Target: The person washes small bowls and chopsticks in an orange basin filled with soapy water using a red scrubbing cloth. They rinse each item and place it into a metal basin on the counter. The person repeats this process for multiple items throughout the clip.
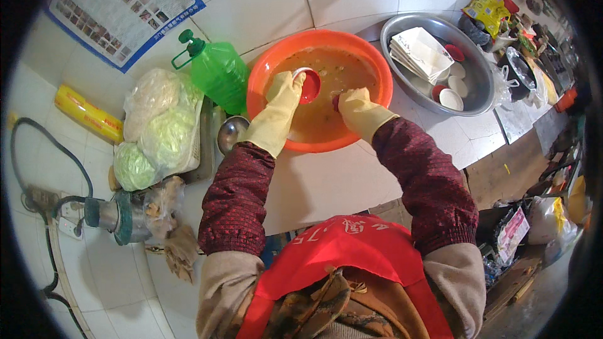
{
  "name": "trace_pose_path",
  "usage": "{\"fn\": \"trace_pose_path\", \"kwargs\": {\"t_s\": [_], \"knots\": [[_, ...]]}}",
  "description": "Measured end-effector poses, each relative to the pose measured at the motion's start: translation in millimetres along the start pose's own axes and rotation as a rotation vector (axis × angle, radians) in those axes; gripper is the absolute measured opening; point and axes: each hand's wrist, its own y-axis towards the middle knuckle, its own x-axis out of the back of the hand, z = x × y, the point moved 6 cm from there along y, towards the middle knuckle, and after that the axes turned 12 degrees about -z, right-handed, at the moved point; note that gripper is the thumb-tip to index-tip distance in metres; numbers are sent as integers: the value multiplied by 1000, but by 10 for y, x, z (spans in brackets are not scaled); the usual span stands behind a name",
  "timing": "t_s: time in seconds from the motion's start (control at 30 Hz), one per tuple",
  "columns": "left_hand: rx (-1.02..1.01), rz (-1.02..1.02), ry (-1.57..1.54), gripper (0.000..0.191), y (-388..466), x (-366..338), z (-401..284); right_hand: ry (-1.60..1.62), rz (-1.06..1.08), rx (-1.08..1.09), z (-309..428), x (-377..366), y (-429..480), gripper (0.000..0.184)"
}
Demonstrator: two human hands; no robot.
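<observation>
Both my hands wear pale yellow rubber gloves and are over an orange plastic basin [320, 147] of cloudy brown water [320, 122] with bits floating in it. My left hand [286, 92] grips the rim of a small bowl [311, 87], red inside with a white edge, tilted at the water's surface. At the basin's right side, my right hand [355, 106] is closed around a dark red thing [336, 102]. Most of that thing is hidden by the glove and the water, so its kind is unclear.
Right of the basin stands a metal basin [480, 89] holding stacked white rectangular dishes [421, 52] and several small bowls [451, 99]. To the left are a green pump bottle [219, 75], a metal bowl [233, 134] and bagged cabbages [165, 136]. A black cable [52, 127] runs along the wall.
</observation>
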Motion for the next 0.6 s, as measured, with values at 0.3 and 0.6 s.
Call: {"fn": "trace_pose_path", "kwargs": {"t_s": [0.3, 0.6], "knots": [[216, 310, -152, 45, -276, -332, -87, 674, -349, -200, -104, 362, 0, 23], [-556, -138, 106, 30, -10, 246, -842, 565, -262, -205, -239, 317, -649, 23]]}}
